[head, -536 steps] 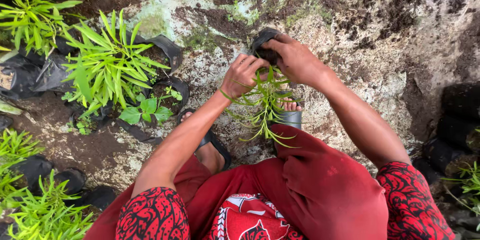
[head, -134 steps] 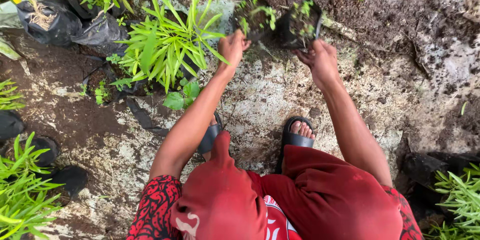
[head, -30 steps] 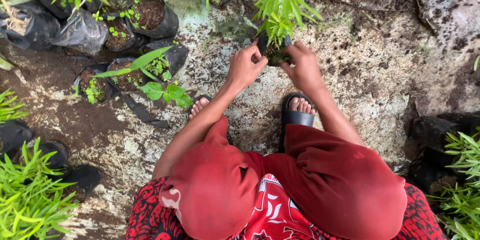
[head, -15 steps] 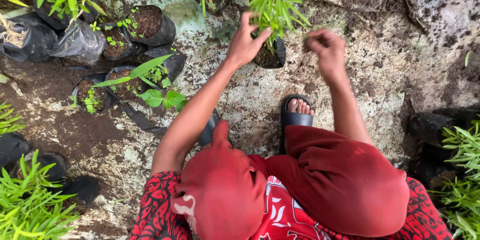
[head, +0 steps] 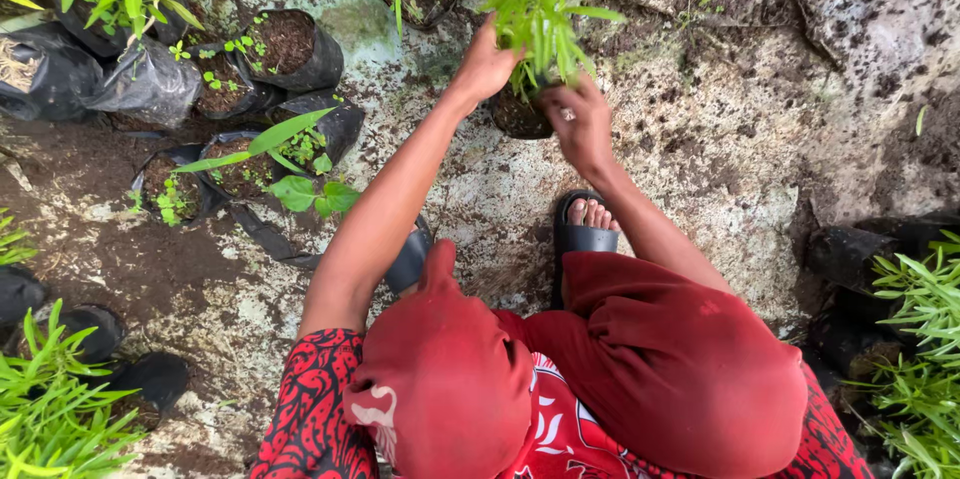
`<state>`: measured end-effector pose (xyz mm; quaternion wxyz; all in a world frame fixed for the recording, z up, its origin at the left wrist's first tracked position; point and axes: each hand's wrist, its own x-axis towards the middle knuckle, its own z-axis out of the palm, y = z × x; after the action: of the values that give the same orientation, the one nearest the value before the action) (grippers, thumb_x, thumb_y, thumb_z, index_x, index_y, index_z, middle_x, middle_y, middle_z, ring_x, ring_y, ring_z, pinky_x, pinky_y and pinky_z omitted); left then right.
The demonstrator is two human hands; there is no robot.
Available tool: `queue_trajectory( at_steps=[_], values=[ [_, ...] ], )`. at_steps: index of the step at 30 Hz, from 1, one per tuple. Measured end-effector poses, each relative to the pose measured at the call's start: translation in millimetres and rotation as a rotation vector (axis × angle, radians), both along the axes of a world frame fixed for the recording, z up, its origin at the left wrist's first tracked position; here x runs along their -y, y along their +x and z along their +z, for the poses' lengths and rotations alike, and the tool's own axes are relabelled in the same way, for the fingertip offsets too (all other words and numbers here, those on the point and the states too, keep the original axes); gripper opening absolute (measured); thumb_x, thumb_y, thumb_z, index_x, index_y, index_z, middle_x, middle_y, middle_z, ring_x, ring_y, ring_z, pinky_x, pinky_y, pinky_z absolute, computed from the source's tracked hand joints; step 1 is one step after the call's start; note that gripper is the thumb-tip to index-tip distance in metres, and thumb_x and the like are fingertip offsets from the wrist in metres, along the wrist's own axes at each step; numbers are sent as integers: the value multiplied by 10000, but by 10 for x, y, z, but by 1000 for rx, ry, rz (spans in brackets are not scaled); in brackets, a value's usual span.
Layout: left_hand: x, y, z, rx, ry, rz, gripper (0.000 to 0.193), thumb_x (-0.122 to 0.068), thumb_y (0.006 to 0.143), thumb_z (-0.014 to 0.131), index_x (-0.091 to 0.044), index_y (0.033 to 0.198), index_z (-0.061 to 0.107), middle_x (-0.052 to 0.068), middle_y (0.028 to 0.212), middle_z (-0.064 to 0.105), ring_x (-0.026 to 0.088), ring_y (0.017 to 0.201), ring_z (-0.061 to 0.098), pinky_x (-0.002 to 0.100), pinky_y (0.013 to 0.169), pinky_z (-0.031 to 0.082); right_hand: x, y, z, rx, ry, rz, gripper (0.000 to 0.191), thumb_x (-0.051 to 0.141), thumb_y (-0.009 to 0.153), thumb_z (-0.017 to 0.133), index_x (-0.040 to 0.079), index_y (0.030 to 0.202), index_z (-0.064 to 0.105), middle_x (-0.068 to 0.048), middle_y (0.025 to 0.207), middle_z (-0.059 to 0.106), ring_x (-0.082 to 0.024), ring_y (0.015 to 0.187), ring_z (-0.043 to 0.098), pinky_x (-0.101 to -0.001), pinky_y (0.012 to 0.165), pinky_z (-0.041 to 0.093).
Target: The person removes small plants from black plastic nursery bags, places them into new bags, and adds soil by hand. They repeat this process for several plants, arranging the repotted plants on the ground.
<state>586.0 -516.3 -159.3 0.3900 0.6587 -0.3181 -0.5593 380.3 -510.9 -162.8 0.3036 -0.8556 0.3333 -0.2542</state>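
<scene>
Crouched on muddy, stony ground, a person worked a leafy seedling in a black nursery bag at upper centre of the frame: left hand cupping the foliage, right hand pinching at the stem base, seemingly firming it in; steadying the bag would come next.
</scene>
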Motion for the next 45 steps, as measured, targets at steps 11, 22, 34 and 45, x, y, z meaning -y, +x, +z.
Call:
queue_trajectory(
  at_steps=[11,22,34,45],
  values=[
    [-827,-43,-36,-436,-388,52,485,-194,982,617,-64,1427,475,159,1507,468,305,1302,570,491,1088,499,170,-267,202,81,609,-364,62,27,1010,648,25,1018,710,-74,984,740,-119,804,663,-290,714,577],
    [-1257,-210,-194,-392,-556,26,388,-200,963,729,-27,1260,549,161,1445,569,248,997,764,365,796,657,188,96,222,-209,170,83,138,-1,856,708,-1,994,700,-164,1003,678,-311,911,683,-396,801,588],
    [-1092,-226,141,-252,-325,76,498,-476,1119,444,-50,1269,654,36,1254,674,131,1126,674,275,985,581,1236,-282,290,-710,-626,-309,209,286,615,642,180,795,662,-129,1008,746,-324,900,731,-567,727,584],
    [-854,-57,-10,-1249,-56,325,342,-377,1058,584,-77,1185,687,45,1085,692,163,956,665,344,831,575,323,-92,-149,-406,716,-147,256,229,982,627,15,1087,720,-197,969,742,-269,785,628,-446,741,517]
  ],
)
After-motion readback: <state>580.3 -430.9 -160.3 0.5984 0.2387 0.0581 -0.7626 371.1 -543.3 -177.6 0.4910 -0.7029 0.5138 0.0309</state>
